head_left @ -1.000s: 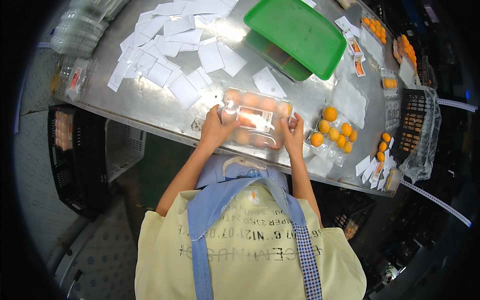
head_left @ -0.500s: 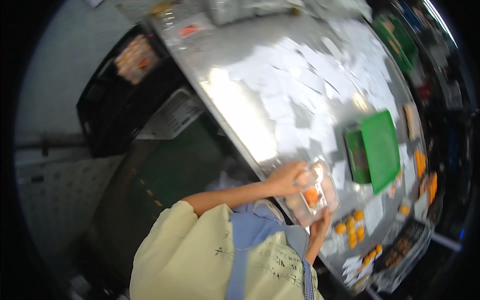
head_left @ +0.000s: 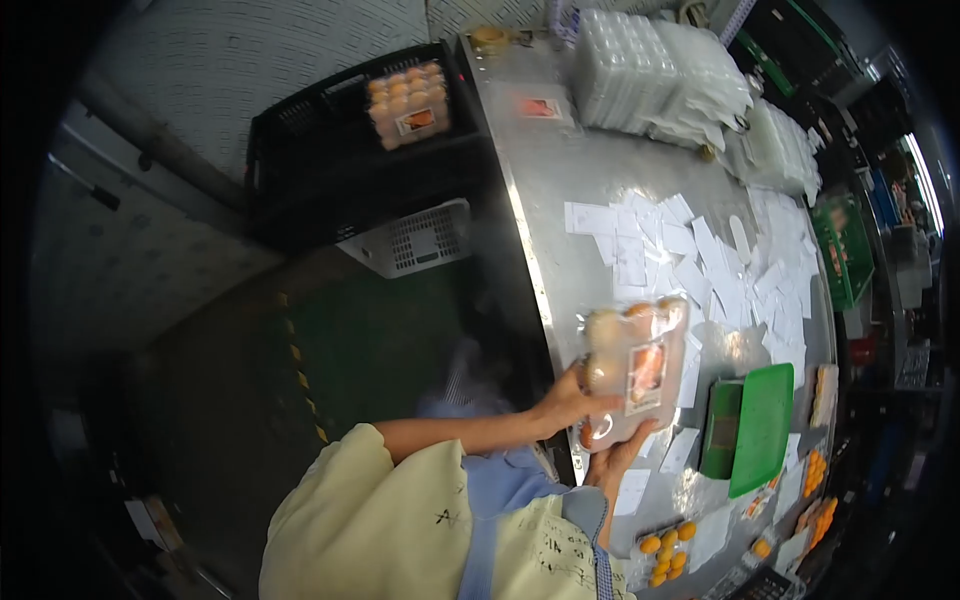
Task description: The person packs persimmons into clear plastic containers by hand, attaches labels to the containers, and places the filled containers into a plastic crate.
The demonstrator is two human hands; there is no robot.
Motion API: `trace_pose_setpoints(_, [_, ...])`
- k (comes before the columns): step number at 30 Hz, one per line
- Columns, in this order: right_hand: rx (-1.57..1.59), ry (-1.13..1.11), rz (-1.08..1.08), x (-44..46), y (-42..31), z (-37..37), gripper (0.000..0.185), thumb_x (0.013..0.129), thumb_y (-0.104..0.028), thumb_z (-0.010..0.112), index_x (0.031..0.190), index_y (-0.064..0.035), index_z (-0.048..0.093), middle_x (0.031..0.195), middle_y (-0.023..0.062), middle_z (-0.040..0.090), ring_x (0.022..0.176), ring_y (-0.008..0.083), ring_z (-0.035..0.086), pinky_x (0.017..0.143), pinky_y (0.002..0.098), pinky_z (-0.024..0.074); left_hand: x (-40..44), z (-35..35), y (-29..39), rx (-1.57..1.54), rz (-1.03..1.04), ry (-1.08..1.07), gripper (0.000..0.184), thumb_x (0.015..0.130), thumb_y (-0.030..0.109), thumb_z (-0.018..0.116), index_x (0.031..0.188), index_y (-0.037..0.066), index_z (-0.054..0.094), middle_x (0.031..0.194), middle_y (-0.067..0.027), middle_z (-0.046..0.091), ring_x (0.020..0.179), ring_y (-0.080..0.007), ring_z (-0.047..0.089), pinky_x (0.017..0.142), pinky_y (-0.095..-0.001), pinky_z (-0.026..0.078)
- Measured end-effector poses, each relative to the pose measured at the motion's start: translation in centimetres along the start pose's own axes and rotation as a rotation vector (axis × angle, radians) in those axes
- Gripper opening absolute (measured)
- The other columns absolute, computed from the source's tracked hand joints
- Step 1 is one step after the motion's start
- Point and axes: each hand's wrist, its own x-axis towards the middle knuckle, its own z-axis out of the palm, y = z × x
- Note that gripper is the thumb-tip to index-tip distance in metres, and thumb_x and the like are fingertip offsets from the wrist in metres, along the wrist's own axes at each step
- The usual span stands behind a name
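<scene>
Grips one fruit box (head_left: 635,365) with one left hand (head_left: 572,402) and one right hand (head_left: 620,456), near one green tub (head_left: 745,430) on one table (head_left: 600,165).

Pack: my clear plastic pack (head_left: 608,355), shiny with glare, with its cover over the contents.
Fruit: round and orange (head_left: 640,314), plainest along the far end, paler through the plastic elsewhere; blur seems to hide the exact count.
Label: a white-bordered card (head_left: 646,375) with an orange-red picture, on the face turned towards me.
Pose: tilted, its far end leaning slightly right.
Place: between my left hand (head_left: 572,408) and right hand (head_left: 622,455), near the metal table's edge (head_left: 530,250).
</scene>
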Motion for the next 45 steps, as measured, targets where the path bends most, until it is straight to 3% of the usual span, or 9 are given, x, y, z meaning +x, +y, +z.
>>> trace_pose_setpoints(3, [-0.006,-0.153,-0.042,1.2,3.6,0.9,0.070,0.087,-0.048,0.059,0.137,-0.0059,0.035,0.133,0.0128,0.048,0.121,0.0280,0.047,0.104,0.0438,0.0388,-0.1,-1.9,1.4,-0.141,-0.035,0.308,0.036,0.077,0.006,0.073,0.110,0.000,0.060,0.100,-0.0065,0.066,0.086,-0.0137,0.064,0.075,-0.0269,0.054])
trace_pose_setpoints(13, [-0.657,-0.089,-0.160,1.4,7.3,4.6,0.036,0.086,-0.006,0.061,0.121,-0.0028,0.051,0.114,0.0085,0.057,0.094,0.0148,0.056,0.071,0.0236,0.0466,3.7,-15.0,14.2,-0.027,0.192,0.548,0.036,0.071,0.004,0.077,0.104,0.000,0.063,0.099,-0.0099,0.066,0.083,-0.0170,0.065,0.073,-0.0293,0.055])
trace_pose_setpoints(17, [-1.052,0.063,-0.638,5.2,10.4,4.1,0.029,0.084,-0.005,0.060,0.112,-0.0009,0.055,0.106,0.0092,0.055,0.093,0.0157,0.054,0.069,0.0240,0.0445,6.2,-24.0,22.5,0.097,0.459,0.617,0.038,0.071,0.005,0.077,0.105,-0.001,0.062,0.099,-0.0099,0.066,0.084,-0.0162,0.065,0.074,-0.0291,0.054])
trace_pose_setpoints(20, [-1.212,0.222,-0.614,6.9,11.7,7.1,0.028,0.084,-0.009,0.061,0.111,-0.0015,0.056,0.107,0.0118,0.056,0.096,0.0211,0.054,0.074,0.0276,0.0460,8.0,-31.2,28.3,0.287,0.553,0.706,0.038,0.071,0.005,0.077,0.104,-0.002,0.062,0.098,-0.0099,0.066,0.083,-0.0152,0.064,0.074,-0.0286,0.053])
trace_pose_setpoints(23, [-1.644,0.295,-0.882,8.3,13.4,8.4,0.024,0.087,-0.017,0.061,0.107,-0.0046,0.059,0.104,0.0103,0.057,0.095,0.0235,0.055,0.075,0.0316,0.0460,9.8,-36.8,32.9,0.613,0.603,0.737,0.036,0.071,0.007,0.076,0.102,-0.004,0.061,0.096,-0.0113,0.067,0.083,-0.0178,0.064,0.074,-0.0310,0.053])
trace_pose_setpoints(26, [-1.590,0.356,-0.827,8.6,13.8,8.3,0.020,0.087,-0.018,0.058,0.102,-0.0046,0.061,0.101,0.0133,0.060,0.095,0.0307,0.056,0.081,0.0376,0.0469,13.0,-42.0,34.9,1.102,0.451,0.787,0.041,0.068,0.011,0.079,0.102,-0.002,0.061,0.093,-0.0110,0.068,0.082,-0.0179,0.065,0.073,-0.0306,0.052])
trace_pose_setpoints(28, [-1.588,0.458,-0.801,8.7,13.9,9.0,0.014,0.086,-0.017,0.059,0.095,-0.0059,0.063,0.093,0.0095,0.061,0.086,0.0265,0.059,0.074,0.0352,0.0484,15.7,-43.1,35.5,1.330,0.249,0.752,0.055,0.062,0.021,0.081,0.110,0.002,0.061,0.096,-0.0174,0.068,0.089,-0.0295,0.067,0.078,-0.0375,0.052])
trace_pose_setpoints(34, [-1.539,0.595,-0.728,9.2,14.4,8.8,0.013,0.084,-0.017,0.061,0.090,-0.0057,0.061,0.081,0.0070,0.058,0.066,0.0200,0.058,0.060,0.0316,0.0474,25.1,-47.2,32.4,1.690,-0.152,0.402,0.057,0.066,0.020,0.081,0.115,0.000,0.058,0.109,-0.0198,0.063,0.101,-0.0329,0.061,0.087,-0.0406,0.049])
trace_pose_setpoints(45, [-1.579,0.753,-0.696,9.3,14.7,9.9,0.010,0.080,-0.015,0.061,0.084,-0.0069,0.058,0.069,0.0055,0.055,0.058,0.0185,0.055,0.055,0.0319,0.0450,31.3,-54.1,27.5,1.968,0.099,0.323,0.069,0.067,0.023,0.080,0.126,0.005,0.048,0.121,-0.0135,0.050,0.119,-0.0319,0.041,0.101,-0.0424,0.036])
